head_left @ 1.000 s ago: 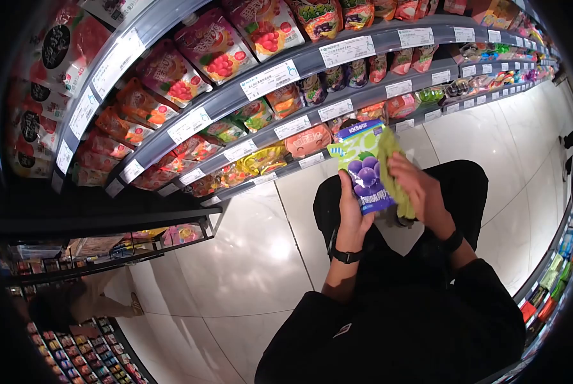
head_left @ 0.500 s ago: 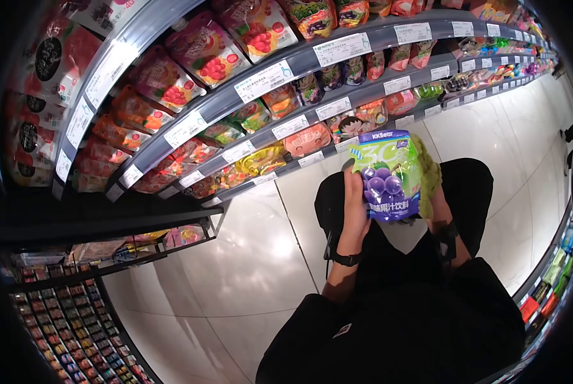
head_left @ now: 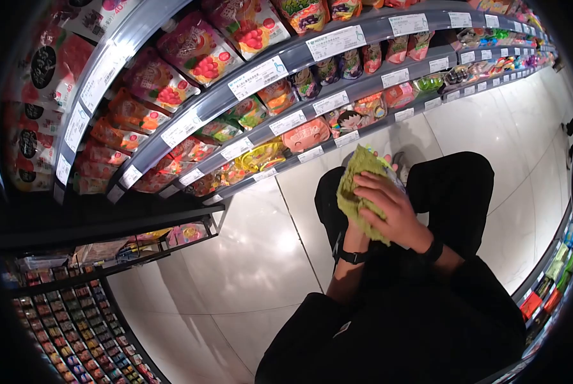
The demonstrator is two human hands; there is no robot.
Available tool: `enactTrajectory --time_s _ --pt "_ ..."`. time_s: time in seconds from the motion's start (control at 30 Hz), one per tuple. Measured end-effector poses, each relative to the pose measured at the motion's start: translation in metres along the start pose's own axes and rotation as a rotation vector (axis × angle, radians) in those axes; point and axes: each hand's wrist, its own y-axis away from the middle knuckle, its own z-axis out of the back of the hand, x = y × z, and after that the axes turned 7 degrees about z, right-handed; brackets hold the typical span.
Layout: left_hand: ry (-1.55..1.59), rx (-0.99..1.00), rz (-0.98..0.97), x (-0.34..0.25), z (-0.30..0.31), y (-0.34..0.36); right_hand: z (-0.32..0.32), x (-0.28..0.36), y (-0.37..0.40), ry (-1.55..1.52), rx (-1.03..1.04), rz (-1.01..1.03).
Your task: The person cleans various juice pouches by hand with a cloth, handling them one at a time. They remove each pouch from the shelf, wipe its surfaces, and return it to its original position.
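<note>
My right hand (head_left: 392, 210) lies flat on a green cloth (head_left: 353, 192) and presses it over the front of the purple grape drink pouch, which is now almost wholly covered. My left hand (head_left: 357, 237) holds the pouch from below and behind. Only its heel above the black watch (head_left: 350, 257) and some fingertips at the cloth's top edge show. Both hands are in front of my chest, over my black trousers (head_left: 456, 185), close to the lowest shelf.
Curved grey shelves (head_left: 261, 77) with price tags carry rows of fruit-drink pouches (head_left: 194, 54) on the left and top. A glossy white tiled floor (head_left: 248, 256) lies below. A rack of small goods (head_left: 75, 326) stands at lower left, another shelf (head_left: 549, 288) at the right edge.
The pouch's purple front was facing me half a second ago. My right hand has since brought the green cloth across the front and now covers it. The camera tilted slightly.
</note>
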Motion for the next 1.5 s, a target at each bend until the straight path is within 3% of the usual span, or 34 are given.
enactTrajectory --time_s 0.03,0.07,0.1,0.17,0.23,0.3,0.33,0.37,0.47,0.53,0.63,0.8,0.9,0.97,1.07,1.17,1.23,1.33,1.37,1.43,1.5 --pt "0.072 0.038 -0.023 -0.007 -0.020 0.010 0.003 -0.005 -0.005 0.097 0.013 0.018" --pt "-0.209 -0.281 -0.014 -0.016 -0.046 0.016 0.006 -0.011 -0.011 0.195 0.026 0.040" --pt "-0.208 -0.282 -0.017 -0.014 -0.042 0.019 0.008 -0.017 -0.016 0.195 0.028 0.042" --pt "0.054 -0.307 0.002 -0.009 -0.035 0.023 0.011 -0.029 -0.020 0.149 0.025 -0.284" --pt "0.055 -0.339 -0.012 -0.007 -0.044 0.022 0.012 -0.029 -0.018 0.143 0.084 -0.373" --pt "-0.005 -0.294 -0.077 -0.011 -0.050 0.015 0.010 -0.018 -0.009 0.285 0.225 -0.013" --pt "0.017 -0.228 -0.090 -0.020 -0.043 0.011 0.008 -0.012 -0.006 0.312 0.275 0.058" --pt "0.417 0.146 -0.015 -0.019 -0.041 0.008 0.014 -0.001 -0.002 0.291 0.413 0.093" --pt "0.281 0.019 0.053 -0.028 -0.044 0.007 0.018 0.007 0.007 0.283 0.430 0.144" --pt "-0.026 -0.320 0.058 -0.030 -0.030 0.009 0.023 0.000 -0.001 0.335 0.356 0.070" --pt "-0.101 -0.154 -0.036 -0.022 -0.032 0.010 0.020 -0.012 -0.017 0.375 0.218 -0.067" --pt "0.100 -0.304 -0.123 -0.030 -0.033 0.004 0.009 0.007 -0.010 0.446 0.226 0.027" --pt "0.121 -0.203 -0.137 -0.036 -0.039 0.006 0.022 0.010 0.008 0.473 0.259 0.003" --pt "0.118 -0.278 -0.136 -0.035 -0.031 0.004 0.030 0.012 0.010 0.429 0.258 -0.025" --pt "0.007 -0.391 -0.162 -0.033 -0.035 0.003 0.040 0.003 0.001 0.261 0.083 -0.218" --pt "-0.058 -0.421 -0.128 -0.032 -0.040 -0.001 0.039 -0.010 -0.013 0.328 0.054 -0.150" --pt "-0.066 -0.401 -0.121 -0.032 -0.045 -0.010 0.035 -0.014 -0.012 0.315 0.077 -0.129" --pt "0.100 -0.141 -0.069 -0.034 -0.055 -0.027 0.049 -0.005 0.005 0.323 0.147 -0.110" --pt "0.100 -0.136 -0.059 -0.032 -0.056 -0.032 0.057 -0.003 0.015 0.328 0.202 -0.113" --pt "0.084 -0.017 0.008 -0.026 -0.054 -0.042 0.081 -0.016 0.034 0.314 0.183 -0.072" --pt "0.085 0.007 0.036 -0.015 -0.053 -0.052 0.105 -0.027 0.041 0.194 0.053 -0.232"
